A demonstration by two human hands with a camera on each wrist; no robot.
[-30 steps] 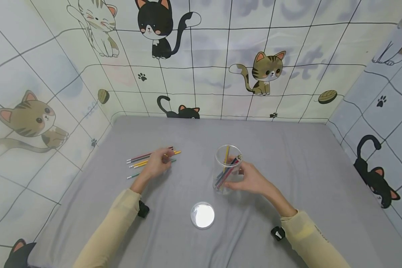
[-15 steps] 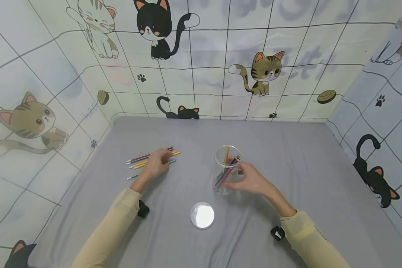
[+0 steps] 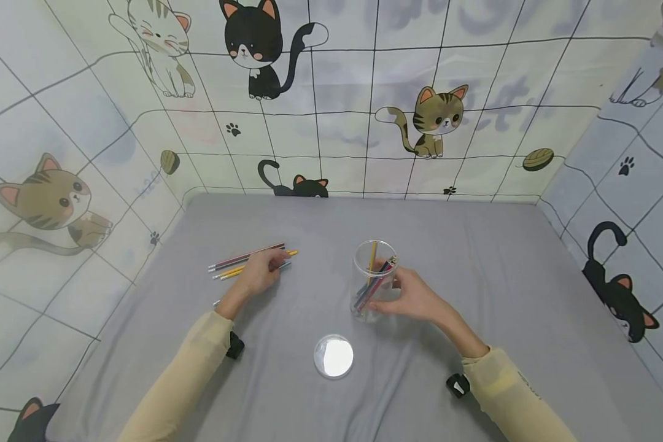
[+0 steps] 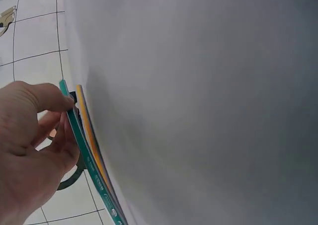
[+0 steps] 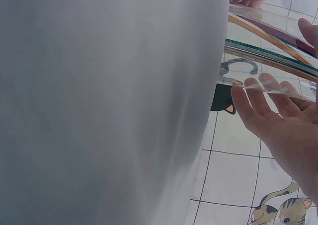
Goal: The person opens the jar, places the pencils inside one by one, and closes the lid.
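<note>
My left hand (image 3: 259,271) pinches a green pencil (image 4: 93,165) between thumb and fingers at the left of the table. In the left wrist view the pencil slants downward, with a yellow pencil (image 4: 93,135) just behind it. Dark red pencils (image 3: 229,263) and yellow pencils (image 3: 233,271) lie side by side under and around that hand. My right hand (image 3: 414,296) holds a clear round jar (image 3: 356,288) from its right side, fingers curled about its wall. Several coloured pencils (image 5: 271,61) lean inside the jar, whose top stands uncovered.
A clear round lid (image 3: 334,356) lies on the grey cloth (image 3: 453,245) in front of the jar, reflecting bright light. Cat-printed curtains (image 3: 342,80) close off the back and both sides of the table.
The green pencil's white-tipped end has swung toward my left wrist as the hand lifts it slightly. My right hand and the jar stay in place.
</note>
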